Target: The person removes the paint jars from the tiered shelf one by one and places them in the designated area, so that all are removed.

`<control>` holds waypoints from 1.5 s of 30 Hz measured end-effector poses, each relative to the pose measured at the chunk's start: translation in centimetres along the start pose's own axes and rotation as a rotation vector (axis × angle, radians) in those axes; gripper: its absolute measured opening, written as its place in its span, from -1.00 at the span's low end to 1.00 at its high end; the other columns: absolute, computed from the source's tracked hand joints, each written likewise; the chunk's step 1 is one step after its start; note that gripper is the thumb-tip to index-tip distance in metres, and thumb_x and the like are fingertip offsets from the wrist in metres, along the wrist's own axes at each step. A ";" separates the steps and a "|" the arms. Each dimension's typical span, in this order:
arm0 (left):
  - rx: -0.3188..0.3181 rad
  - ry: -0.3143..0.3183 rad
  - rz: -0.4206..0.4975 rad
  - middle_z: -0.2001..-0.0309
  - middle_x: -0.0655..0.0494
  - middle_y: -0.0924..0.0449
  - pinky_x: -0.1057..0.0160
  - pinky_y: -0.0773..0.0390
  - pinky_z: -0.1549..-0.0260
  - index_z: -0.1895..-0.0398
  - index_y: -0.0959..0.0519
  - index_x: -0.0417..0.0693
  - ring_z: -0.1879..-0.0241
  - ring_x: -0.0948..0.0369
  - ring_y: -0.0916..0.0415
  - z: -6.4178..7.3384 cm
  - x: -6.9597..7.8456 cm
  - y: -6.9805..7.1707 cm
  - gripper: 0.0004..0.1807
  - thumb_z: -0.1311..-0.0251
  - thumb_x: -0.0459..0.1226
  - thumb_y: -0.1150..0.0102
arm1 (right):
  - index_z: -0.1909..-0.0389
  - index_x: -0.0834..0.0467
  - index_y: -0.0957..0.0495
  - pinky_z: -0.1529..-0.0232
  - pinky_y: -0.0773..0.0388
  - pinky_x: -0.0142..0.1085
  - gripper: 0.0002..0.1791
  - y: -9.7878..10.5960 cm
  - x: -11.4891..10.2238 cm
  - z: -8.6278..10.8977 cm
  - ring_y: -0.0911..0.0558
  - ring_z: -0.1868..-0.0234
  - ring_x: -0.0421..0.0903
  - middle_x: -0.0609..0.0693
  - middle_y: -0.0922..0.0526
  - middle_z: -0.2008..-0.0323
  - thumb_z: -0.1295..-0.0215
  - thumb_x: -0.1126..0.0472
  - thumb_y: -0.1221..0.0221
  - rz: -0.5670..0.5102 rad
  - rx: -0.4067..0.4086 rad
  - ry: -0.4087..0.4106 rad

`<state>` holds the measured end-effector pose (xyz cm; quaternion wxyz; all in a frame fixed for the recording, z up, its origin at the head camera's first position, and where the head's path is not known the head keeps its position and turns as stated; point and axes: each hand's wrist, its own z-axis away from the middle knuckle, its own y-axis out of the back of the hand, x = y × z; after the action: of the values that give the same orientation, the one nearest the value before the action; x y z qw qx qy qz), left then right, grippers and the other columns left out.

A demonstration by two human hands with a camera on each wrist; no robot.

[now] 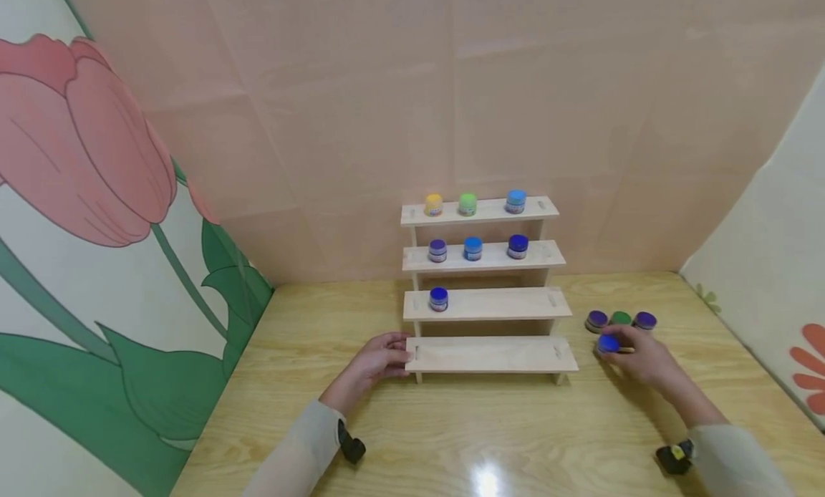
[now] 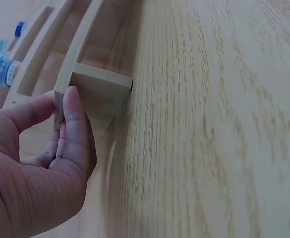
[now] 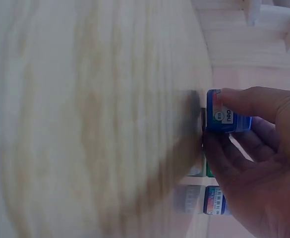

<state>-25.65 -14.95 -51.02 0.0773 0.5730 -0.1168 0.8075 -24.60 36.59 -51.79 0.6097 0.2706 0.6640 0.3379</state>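
A pale wooden stepped rack (image 1: 490, 355) stands on the table. My left hand (image 1: 379, 355) pinches the left end of its lowest board, thumb on one face and fingers on the other, as the left wrist view (image 2: 60, 106) shows. To the right of the rack, my right hand (image 1: 644, 357) holds a small blue paint jar (image 1: 608, 344) between thumb and fingers. The right wrist view has this jar (image 3: 229, 116) close to the tabletop; whether it touches, I cannot tell. Just behind it are two purple-lidded jars (image 1: 596, 321) (image 1: 644, 321) and a green-lidded jar (image 1: 621, 318).
The top board bears yellow (image 1: 434, 205), light green (image 1: 468, 204) and light blue (image 1: 515, 202) jars. Below them stand purple (image 1: 437, 251), blue (image 1: 473, 248) and dark blue (image 1: 518, 246) ones. One dark blue jar (image 1: 439, 299) is on the third board's left. A wall rises behind the table (image 1: 309, 311).
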 end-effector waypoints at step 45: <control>0.011 0.017 0.009 0.10 0.02 -0.47 0.29 -0.72 0.35 -0.37 -0.38 -0.29 0.29 0.18 -0.58 0.0 0.0 0.1 -0.40 -0.24 -0.49 -0.25 | -0.19 0.31 -0.49 -0.17 -0.60 0.00 -0.61 -4.5 -20.5 -4.2 -0.61 -0.14 0.20 0.27 -0.61 -0.11 -0.41 0.27 -0.24 -0.388 0.101 0.263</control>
<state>-25.63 -15.05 -51.04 0.0716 0.5661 -0.1141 0.8133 -26.28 17.49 -42.32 0.5572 0.1218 0.7933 0.2129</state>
